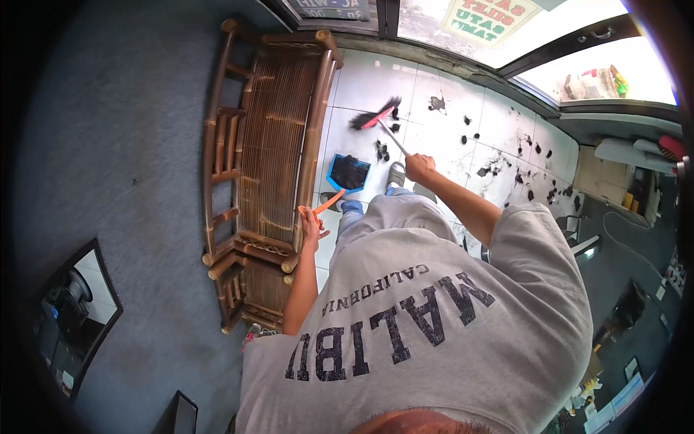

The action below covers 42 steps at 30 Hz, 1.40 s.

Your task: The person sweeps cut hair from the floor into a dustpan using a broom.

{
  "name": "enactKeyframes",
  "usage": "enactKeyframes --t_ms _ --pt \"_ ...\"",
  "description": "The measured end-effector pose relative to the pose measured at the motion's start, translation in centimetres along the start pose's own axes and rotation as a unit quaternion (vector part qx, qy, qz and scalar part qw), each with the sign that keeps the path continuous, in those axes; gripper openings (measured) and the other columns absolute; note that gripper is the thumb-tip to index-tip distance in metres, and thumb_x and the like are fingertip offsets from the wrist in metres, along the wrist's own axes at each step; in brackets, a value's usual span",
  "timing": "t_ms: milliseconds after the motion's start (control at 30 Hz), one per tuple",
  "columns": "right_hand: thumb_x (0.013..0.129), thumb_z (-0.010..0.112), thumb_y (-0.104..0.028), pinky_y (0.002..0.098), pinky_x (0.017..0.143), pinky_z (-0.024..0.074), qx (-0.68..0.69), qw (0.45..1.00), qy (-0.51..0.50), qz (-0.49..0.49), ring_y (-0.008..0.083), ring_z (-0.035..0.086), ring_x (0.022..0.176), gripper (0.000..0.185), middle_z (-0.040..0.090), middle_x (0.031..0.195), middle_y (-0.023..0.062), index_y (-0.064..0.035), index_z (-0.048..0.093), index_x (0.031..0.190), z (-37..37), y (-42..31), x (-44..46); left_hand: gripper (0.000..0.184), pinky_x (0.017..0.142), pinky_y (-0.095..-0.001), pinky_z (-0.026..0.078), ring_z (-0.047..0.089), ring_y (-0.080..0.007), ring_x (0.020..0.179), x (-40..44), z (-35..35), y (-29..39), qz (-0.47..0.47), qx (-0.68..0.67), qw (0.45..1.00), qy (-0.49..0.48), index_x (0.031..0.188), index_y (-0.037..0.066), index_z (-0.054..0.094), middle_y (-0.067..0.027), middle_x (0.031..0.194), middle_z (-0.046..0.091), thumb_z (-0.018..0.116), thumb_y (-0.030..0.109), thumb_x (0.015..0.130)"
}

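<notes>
My right hand is closed around the grey handle of a broom. The broom's pink head with black bristles rests on the white tiles ahead of me, slightly blurred. On the left, my left hand grips the orange handle of a dustpan. Its blue pan lies on the floor by my feet, filled with a dark heap of what looks like cut hair. Small dark clumps lie between the broom and my sandal.
A bamboo bench stands along the left wall, close to my left hand. More dark clumps are scattered over the tiles to the right. Glass doors are at the front, and a cabinet stands at the right. A mirror hangs lower left.
</notes>
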State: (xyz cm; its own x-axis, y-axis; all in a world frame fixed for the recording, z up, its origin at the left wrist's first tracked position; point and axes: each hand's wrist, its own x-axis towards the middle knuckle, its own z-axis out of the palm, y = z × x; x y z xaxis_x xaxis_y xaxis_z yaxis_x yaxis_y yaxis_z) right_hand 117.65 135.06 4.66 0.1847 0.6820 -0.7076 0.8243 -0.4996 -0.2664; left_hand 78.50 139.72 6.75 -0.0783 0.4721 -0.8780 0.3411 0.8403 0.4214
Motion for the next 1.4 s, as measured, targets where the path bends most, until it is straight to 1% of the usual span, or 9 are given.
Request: enactKeyframes --t_ms 333,433,567,733,800,867,1067,1333,1400 --pt "0.086 0.05 -0.014 0.043 0.067 0.0526 0.04 0.997 0.063 0.033 0.0313 0.068 0.079 0.045 0.069 0.083 0.0147 -0.0203 0.06 0.129 -0.4 3.5 -5.7 0.053 0.063 -0.0372 0.055 0.048 -0.0101 0.062 0.9 -1.6 -1.2 -0.006 0.026 1.0 -0.008 0.117 0.019 0.039 0.0008 0.076 0.046 0.035 0.066 0.094" --pt "0.09 0.048 -0.013 0.0414 0.063 0.0523 -0.044 0.996 0.075 -0.012 0.0285 0.068 0.077 0.041 0.069 0.079 0.0117 -0.0227 0.061 0.128 1.2 3.4 -2.5 0.051 0.062 -0.0364 0.055 0.048 -0.0097 0.062 1.3 -2.0 -1.4 -0.008 0.041 0.999 -0.018 0.116 0.02 0.04 0.0011 0.075 0.046 0.034 0.065 0.094" --pt "0.09 0.049 -0.013 0.0399 0.064 0.0527 -0.13 0.986 0.097 -0.048 0.0248 0.069 0.078 0.032 0.07 0.082 0.0063 -0.0253 0.069 0.112 1.8 6.2 -0.7 0.05 0.061 -0.036 0.055 0.048 -0.0093 0.062 1.3 -2.3 -1.4 -0.007 0.046 0.999 -0.021 0.117 0.02 0.039 0.0014 0.075 0.046 0.034 0.064 0.095" --pt "0.092 0.049 -0.018 0.0421 0.067 0.0531 -0.131 0.986 0.101 -0.029 0.0276 0.067 0.074 0.031 0.069 0.078 0.0075 -0.0253 0.067 0.117 -0.5 12.8 -4.0 0.05 0.062 -0.0358 0.054 0.047 -0.0091 0.062 1.0 -1.8 -1.6 -0.01 0.04 0.999 0.0 0.12 0.02 0.038 0.0016 0.075 0.045 0.034 0.063 0.096" --pt "0.092 0.049 -0.016 0.0421 0.064 0.0536 -0.151 0.984 0.096 -0.012 0.0277 0.067 0.072 0.035 0.068 0.076 0.0092 -0.0262 0.065 0.121 -0.9 15.6 -5.1 0.051 0.063 -0.036 0.054 0.047 -0.0089 0.062 1.4 -1.6 -1.8 -0.007 0.039 0.999 -0.001 0.121 0.019 0.038 0.0017 0.075 0.046 0.034 0.063 0.095" --pt "0.091 0.049 -0.012 0.0415 0.054 0.0497 -0.194 0.974 0.113 -0.014 0.0262 0.063 0.059 0.042 0.065 0.067 0.0104 -0.0283 0.061 0.128 -0.4 18.7 -5.4 0.052 0.063 -0.0359 0.054 0.047 -0.0087 0.062 1.5 -1.5 -1.9 -0.003 0.037 0.999 -0.003 0.122 0.019 0.038 0.0017 0.075 0.046 0.034 0.064 0.095" --pt "0.087 0.056 -0.016 0.0445 0.059 0.0499 -0.141 0.979 0.142 -0.046 0.0305 0.065 0.062 0.048 0.064 0.067 0.0127 -0.0249 0.054 0.133 -1.1 24.0 -9.2 0.052 0.063 -0.0357 0.054 0.047 -0.0086 0.062 1.3 -1.7 -1.5 0.005 0.009 1.0 0.005 0.117 0.018 0.041 0.002 0.074 0.045 0.034 0.064 0.095" --pt "0.091 0.047 -0.009 0.0412 0.059 0.0525 -0.185 0.979 0.082 -0.016 0.028 0.068 0.07 0.041 0.067 0.075 0.0119 -0.0218 0.058 0.128 -2.7 19.4 -5.2 0.052 0.066 -0.04 0.053 0.045 -0.0093 0.058 1.1 -2.7 -1.2 0.002 0.023 1.0 0.015 0.115 0.02 0.04 0.0027 0.072 0.044 0.033 0.067 0.094" --pt "0.094 0.047 -0.015 0.0402 0.061 0.0534 -0.172 0.981 0.081 0.025 0.0272 0.069 0.072 0.033 0.069 0.078 0.0097 -0.0208 0.063 0.123 -4.6 17.7 -5.1 0.053 0.067 -0.0406 0.053 0.045 -0.0094 0.058 0.9 -2.5 -0.8 0.006 0.034 0.999 0.007 0.116 0.02 0.039 0.0028 0.071 0.043 0.032 0.068 0.094"
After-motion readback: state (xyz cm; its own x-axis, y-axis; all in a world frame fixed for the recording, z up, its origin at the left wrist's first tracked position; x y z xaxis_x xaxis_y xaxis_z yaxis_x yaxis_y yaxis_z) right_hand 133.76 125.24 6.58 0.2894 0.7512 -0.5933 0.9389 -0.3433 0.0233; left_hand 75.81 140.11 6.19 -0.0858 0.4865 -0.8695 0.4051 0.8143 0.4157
